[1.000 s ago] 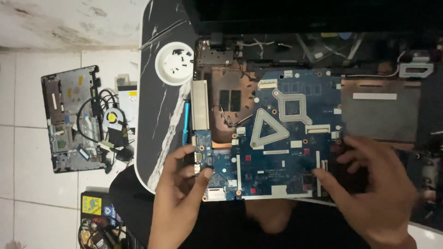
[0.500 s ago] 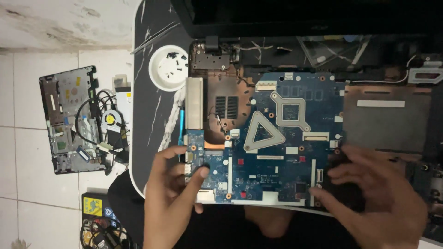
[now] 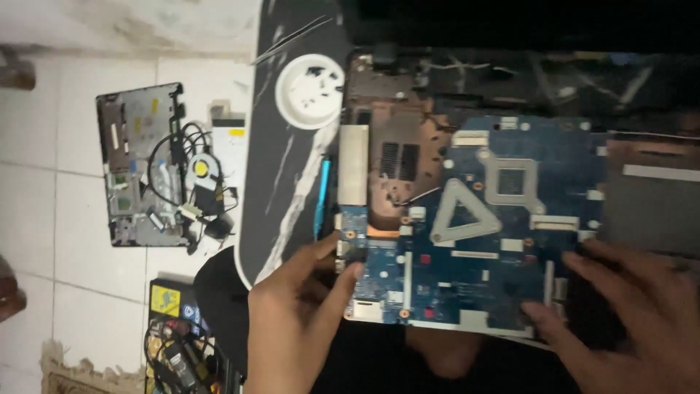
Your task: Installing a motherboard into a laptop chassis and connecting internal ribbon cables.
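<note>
Nearest the camera, the left hand (image 3: 295,328) comes in from six o'clock, its thumb and forefinger in a narrow grip pinching the left edge of the blue circuit board (image 3: 503,233) near its small side ports. The right hand (image 3: 634,321) enters from five o'clock with fingers spread wide, fingertips pressing on the board's lower right corner; whether it clasps the edge underneath cannot be told.

The board lies across the open laptop base (image 3: 386,153) in the middle of the view, on a dark marbled tabletop (image 3: 281,160). A grey triangular bracket (image 3: 459,215) sits at the board's centre, with a square socket frame (image 3: 510,179) just beyond it toward one o'clock. At the board's nine o'clock side a slim blue tool (image 3: 321,197) lies on the tabletop, just beside the base.

Farther off, toward eleven o'clock, a white round dish (image 3: 310,91) holds small dark bits, and tweezers (image 3: 292,40) lie beyond it. On the tiled floor (image 3: 51,204) at nine o'clock rests a removed casing panel (image 3: 135,164) with a small fan (image 3: 200,171) and tangled cables.
</note>
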